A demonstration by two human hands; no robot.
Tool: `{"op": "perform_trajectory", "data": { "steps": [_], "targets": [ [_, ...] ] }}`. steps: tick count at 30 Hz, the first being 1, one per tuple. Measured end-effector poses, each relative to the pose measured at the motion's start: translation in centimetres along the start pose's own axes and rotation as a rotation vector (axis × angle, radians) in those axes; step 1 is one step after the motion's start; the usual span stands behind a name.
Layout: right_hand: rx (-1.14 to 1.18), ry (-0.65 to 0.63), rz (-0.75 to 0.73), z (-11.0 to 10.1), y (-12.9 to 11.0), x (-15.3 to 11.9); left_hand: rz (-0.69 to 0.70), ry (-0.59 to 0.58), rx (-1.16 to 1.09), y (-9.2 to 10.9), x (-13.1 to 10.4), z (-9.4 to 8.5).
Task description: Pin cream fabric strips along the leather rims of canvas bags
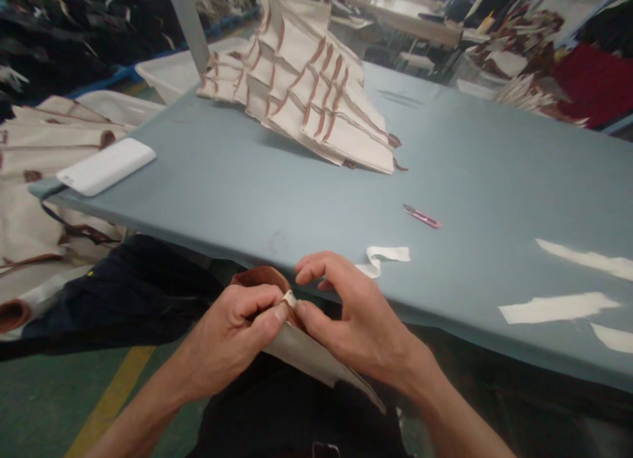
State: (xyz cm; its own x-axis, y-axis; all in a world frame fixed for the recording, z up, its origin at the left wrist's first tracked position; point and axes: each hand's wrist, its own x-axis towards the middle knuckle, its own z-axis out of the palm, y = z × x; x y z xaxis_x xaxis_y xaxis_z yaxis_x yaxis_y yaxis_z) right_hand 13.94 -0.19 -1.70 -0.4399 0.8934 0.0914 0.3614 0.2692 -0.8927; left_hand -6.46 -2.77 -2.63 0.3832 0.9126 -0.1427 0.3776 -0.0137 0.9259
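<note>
Just off the table's near edge, a cream fabric piece [306,356] with brown trim [262,277] is in front of me. It looks like a canvas pouch or bag part. My left hand [237,326] pinches its folded upper corner between thumb and fingers. Beside that corner is my right hand [351,306], its thumb touching the fabric edge. The right index finger stands apart from the thumb, and its lower fingers are partly hidden. On the table behind lies a curled white strip [388,254], with pink thread snips [421,216] farther back.
A stack of cream fabric pieces with brown edging [316,82] stands on the blue-grey table [208,188]. A white device [107,167] lies at the left corner. White scraps [558,306] lie at right. More cream bags [30,201] are piled left, beside white bins [168,76].
</note>
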Motion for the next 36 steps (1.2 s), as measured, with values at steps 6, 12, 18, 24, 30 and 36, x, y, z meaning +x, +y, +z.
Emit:
{"op": "perform_trajectory", "data": {
  "steps": [6, 12, 18, 24, 30, 36],
  "targets": [
    [0.028, -0.028, 0.293, 1.1, -0.7, -2.1, 0.089, 0.215, 0.109, 0.3, -0.9, 2.3],
    [0.211, 0.022, 0.349, 2.6, 0.2, -3.5, 0.036, 0.365, 0.023, -0.5, -1.3, 4.0],
    [0.347, 0.06, 0.428, 2.8, 1.1, -5.1, -0.087, 0.459, -0.086, -0.9, -0.8, 6.3],
    [0.204, 0.225, 0.419, 3.2, 1.8, -7.6, 0.046, 0.42, 0.048, 0.1, 0.3, 7.6],
    [0.229, 0.12, 0.409, 2.0, 3.5, -8.3, 0.149, 0.45, 0.126, -2.1, 1.3, 8.6],
    [-0.272, 0.579, 0.454, -3.2, 8.6, -6.5, 0.159, 0.424, 0.227, -4.0, 2.0, 9.5]
  ]
}}
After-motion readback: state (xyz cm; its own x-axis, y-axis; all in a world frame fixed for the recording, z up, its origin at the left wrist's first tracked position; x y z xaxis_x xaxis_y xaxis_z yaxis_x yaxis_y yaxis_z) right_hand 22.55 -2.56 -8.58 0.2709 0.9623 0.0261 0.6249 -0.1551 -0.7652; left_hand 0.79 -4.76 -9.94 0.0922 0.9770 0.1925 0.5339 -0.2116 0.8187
